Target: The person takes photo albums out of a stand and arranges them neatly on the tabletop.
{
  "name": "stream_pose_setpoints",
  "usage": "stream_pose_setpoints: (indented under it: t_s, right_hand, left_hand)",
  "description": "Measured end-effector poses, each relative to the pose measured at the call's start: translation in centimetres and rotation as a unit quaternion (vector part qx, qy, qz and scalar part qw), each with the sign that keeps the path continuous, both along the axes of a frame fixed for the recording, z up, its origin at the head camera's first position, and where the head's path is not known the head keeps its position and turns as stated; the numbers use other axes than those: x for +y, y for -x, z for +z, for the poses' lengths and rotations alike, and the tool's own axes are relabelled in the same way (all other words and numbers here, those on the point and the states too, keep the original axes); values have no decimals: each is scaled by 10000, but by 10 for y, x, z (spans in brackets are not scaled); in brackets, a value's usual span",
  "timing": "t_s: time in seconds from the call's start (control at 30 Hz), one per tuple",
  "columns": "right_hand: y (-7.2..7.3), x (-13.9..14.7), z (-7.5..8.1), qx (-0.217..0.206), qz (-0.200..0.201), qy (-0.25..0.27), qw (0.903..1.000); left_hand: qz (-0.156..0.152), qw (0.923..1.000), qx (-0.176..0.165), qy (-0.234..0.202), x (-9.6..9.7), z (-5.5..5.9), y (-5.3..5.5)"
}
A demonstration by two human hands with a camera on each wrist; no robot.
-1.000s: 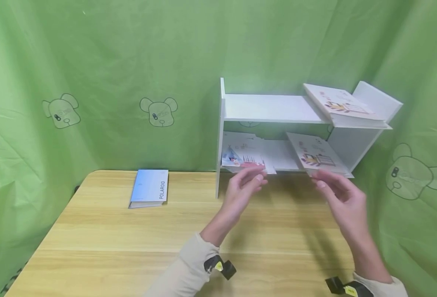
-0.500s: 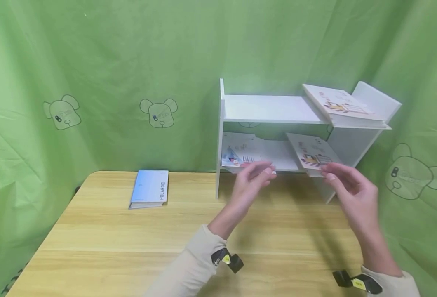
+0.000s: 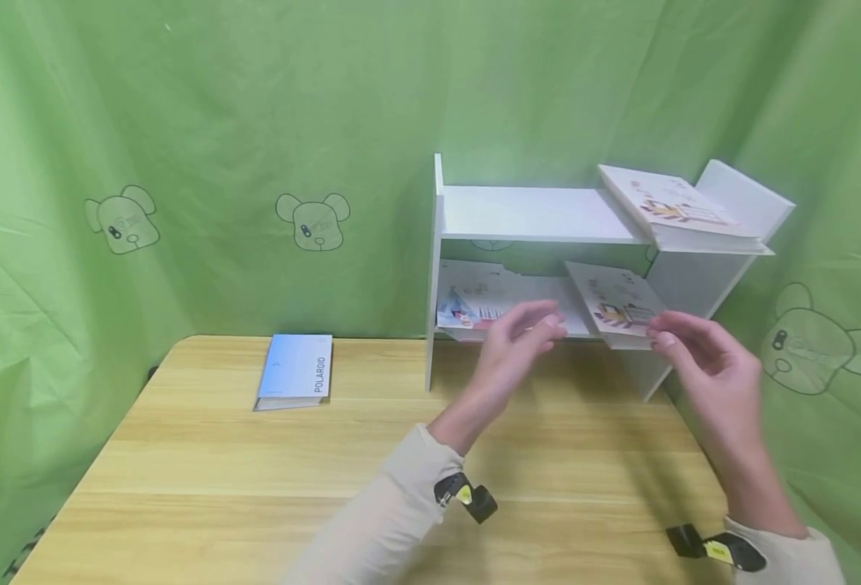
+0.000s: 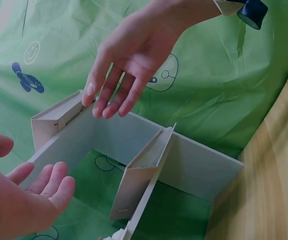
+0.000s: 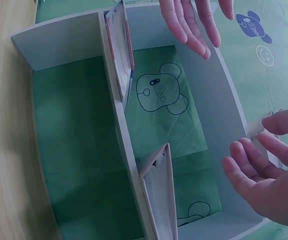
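Note:
My left hand [image 3: 512,348] hovers before the lower left of the white shelf [image 3: 518,213], fingers loosely bent, nothing in it. To its right my right hand [image 3: 719,382], likewise holding nothing, is in front of the lower right book [image 3: 618,302], its fingertips overlapping that book's front corner in the head view. A similar thick cream book [image 3: 686,203] lies on the upper board at the right end. On the lower board at left are books with a blue tent picture [image 3: 460,305], partly behind my left hand. The left wrist view shows both hands [image 4: 129,65] apart from the books.
A blue album marked POLAROID [image 3: 295,366] lies on the wooden table [image 3: 218,463], left of the shelf. Behind hangs a green curtain [image 3: 313,106] with bear prints, which also runs along the right side close to the shelf's end panel [image 3: 745,203].
Both hands have drifted to the right in front of the shelf, the right one away from the lower right book. Books, shelf and blue album stay where they were.

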State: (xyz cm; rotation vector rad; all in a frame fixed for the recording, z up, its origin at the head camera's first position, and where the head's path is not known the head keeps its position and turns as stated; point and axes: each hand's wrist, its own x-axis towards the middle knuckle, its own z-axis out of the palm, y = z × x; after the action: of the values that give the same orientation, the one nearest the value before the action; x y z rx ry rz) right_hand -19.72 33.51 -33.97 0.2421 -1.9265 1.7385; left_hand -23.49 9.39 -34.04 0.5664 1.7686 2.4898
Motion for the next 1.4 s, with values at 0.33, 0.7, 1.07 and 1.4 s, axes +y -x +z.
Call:
stream_pose_setpoints:
  t_s: [0.33, 0.7, 1.07, 1.4]
  right_hand:
    - [6, 9, 10, 126, -28, 294, 9995]
    - [14, 19, 15, 217, -59, 499, 9985]
    - [21, 22, 22, 326, -198, 536, 9978]
    - [23, 31, 28, 300, -295, 802, 9959]
  left_hand:
    - [39, 10000, -16, 36, 15, 9, 7]
    - [56, 9999, 79, 75, 21, 16, 13]
    - [85, 9997, 187, 139, 32, 26, 18]
    - [276, 9981, 216, 500, 41, 35, 20]
